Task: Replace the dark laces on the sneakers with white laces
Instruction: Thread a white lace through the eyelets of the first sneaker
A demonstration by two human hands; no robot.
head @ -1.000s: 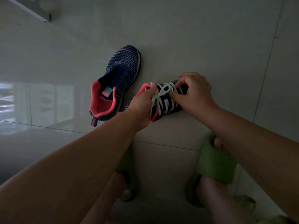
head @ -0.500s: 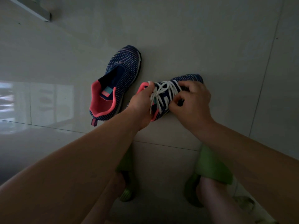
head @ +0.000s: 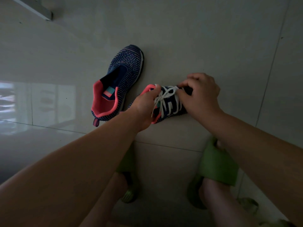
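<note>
Two navy knit sneakers with coral-pink collars lie on the tiled floor. The left sneaker (head: 121, 82) has no lace and lies open, toe pointing away. The right sneaker (head: 170, 105) carries a white lace (head: 165, 99) threaded across its eyelets. My left hand (head: 146, 105) grips this shoe at the collar, fingers pinching a lace end. My right hand (head: 200, 94) covers the shoe's toe half and pinches the lace near the upper eyelets. The toe is hidden under it.
My feet in green slippers (head: 216, 166) stand on the floor just below the shoes. A pale baseboard or frame (head: 34, 10) runs at the top left. Window light reflects off the glossy tiles (head: 37, 102) at left.
My right hand has slid up over the toe of the laced sneaker and hides it again, fingers now pinching the lace higher. My left hand stays at the collar.
</note>
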